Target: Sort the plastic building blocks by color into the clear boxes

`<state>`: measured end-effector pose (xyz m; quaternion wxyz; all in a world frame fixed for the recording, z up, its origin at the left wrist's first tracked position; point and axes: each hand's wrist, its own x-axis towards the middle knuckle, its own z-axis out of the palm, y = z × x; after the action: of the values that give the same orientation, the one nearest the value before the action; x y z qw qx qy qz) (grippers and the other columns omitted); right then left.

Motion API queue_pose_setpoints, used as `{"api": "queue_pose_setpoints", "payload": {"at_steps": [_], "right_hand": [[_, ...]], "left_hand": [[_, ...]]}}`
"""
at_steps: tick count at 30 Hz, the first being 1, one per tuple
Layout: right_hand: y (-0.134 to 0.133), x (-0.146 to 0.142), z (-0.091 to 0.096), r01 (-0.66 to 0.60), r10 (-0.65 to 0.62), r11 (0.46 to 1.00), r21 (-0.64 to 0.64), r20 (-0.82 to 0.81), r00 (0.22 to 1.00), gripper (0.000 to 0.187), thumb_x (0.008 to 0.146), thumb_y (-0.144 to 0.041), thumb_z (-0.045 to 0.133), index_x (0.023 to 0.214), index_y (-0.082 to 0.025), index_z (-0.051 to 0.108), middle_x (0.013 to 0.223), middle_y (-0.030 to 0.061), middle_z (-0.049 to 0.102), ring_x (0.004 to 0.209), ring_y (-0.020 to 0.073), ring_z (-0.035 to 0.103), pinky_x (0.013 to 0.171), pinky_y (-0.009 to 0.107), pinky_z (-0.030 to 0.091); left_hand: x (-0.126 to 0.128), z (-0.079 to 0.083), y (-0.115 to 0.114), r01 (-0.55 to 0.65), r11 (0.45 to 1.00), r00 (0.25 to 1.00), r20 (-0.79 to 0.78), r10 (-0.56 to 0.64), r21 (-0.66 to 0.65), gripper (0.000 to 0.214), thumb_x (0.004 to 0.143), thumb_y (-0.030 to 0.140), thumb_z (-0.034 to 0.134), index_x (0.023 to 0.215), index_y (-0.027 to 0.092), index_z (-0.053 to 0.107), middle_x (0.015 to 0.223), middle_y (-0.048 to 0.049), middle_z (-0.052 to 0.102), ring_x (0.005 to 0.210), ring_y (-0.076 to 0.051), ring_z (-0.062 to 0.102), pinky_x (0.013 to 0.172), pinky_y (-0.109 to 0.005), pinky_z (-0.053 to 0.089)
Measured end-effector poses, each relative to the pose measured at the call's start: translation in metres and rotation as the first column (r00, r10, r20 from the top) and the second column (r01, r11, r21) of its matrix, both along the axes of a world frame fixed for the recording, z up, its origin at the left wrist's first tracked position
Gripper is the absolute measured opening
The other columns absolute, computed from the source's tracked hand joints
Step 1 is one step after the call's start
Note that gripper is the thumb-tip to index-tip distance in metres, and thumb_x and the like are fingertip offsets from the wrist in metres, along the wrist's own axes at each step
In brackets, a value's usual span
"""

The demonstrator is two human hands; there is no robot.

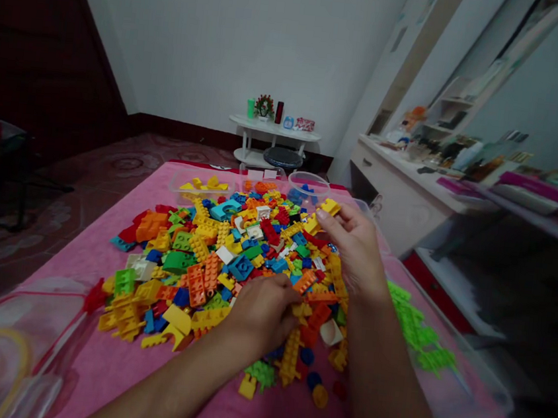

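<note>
My right hand (354,249) is closed around a yellow building block (327,207), held between thumb and fingers just above the far right side of a big heap of toy building blocks (227,257). Lower down, my left hand (264,310) reaches into the near right part of the heap, its fingers curled and pointing right. Orange and yellow blocks lie around its fingertips. Whatever those fingers grip, if anything, is hidden. A long yellow studded block (290,360) rests by the left hand, with a bright green piece (262,373) close to it.
Behind the heap stand clear containers holding yellow pieces (206,184), orange pieces (260,186) and blue pieces (305,194). At right, a clear tray (482,390) holds light green blocks (420,330). A clear bag with red cord (58,339) lies at left on the pink cloth (106,377).
</note>
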<state>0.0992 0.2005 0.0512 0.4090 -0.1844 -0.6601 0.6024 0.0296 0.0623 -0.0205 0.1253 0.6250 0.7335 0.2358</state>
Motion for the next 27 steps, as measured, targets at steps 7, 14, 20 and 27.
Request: {"api": "queue_pose_setpoints", "payload": {"at_steps": [7,14,20,27], "right_hand": [[0.0,-0.005,-0.008,-0.068,0.073,0.997,-0.037,0.132,0.989,0.034,0.071,-0.037,0.069,0.099,-0.017,0.067,0.083,0.0017,0.066,0.069,0.0123,0.058,0.06,0.022,0.046],[0.001,-0.007,-0.011,-0.08,0.091,0.994,-0.077,0.15,0.984,0.04,0.071,-0.037,0.069,0.106,-0.018,0.065,0.086,0.0028,0.069,0.074,0.0139,0.061,0.061,0.022,0.046],[0.001,-0.01,-0.014,-0.118,0.13,0.989,-0.089,0.143,0.981,0.036,0.069,-0.037,0.071,0.099,-0.017,0.066,0.082,0.0033,0.069,0.07,0.0139,0.061,0.059,0.023,0.046],[-0.002,-0.014,-0.017,-0.196,0.213,0.972,-0.131,0.132,0.968,0.039,0.068,-0.024,0.068,0.107,-0.02,0.065,0.089,0.0041,0.071,0.074,0.0158,0.062,0.064,0.026,0.049]], "left_hand": [[-0.02,0.002,0.001,-0.094,0.995,0.995,0.015,0.094,0.013,0.029,0.07,0.008,0.047,0.084,0.022,0.068,0.09,-0.0028,0.068,0.084,-0.017,0.063,0.074,-0.026,0.045],[-0.011,0.0,-0.001,-0.016,1.0,0.996,-0.088,0.016,-0.001,0.026,0.072,0.032,0.064,0.097,0.025,0.068,0.091,-0.0051,0.067,0.092,-0.024,0.06,0.08,-0.034,0.044],[-0.018,-0.009,0.004,-0.105,0.99,0.985,0.144,0.091,0.093,0.026,0.071,0.025,0.065,0.097,0.025,0.07,0.083,-0.0023,0.068,0.079,-0.02,0.06,0.071,-0.031,0.044],[-0.053,0.0,0.006,-0.484,0.854,0.59,0.792,0.158,0.19,0.038,0.073,0.034,0.066,0.105,0.013,0.065,0.061,0.0017,0.06,0.054,-0.012,0.054,0.054,-0.023,0.043]]}}
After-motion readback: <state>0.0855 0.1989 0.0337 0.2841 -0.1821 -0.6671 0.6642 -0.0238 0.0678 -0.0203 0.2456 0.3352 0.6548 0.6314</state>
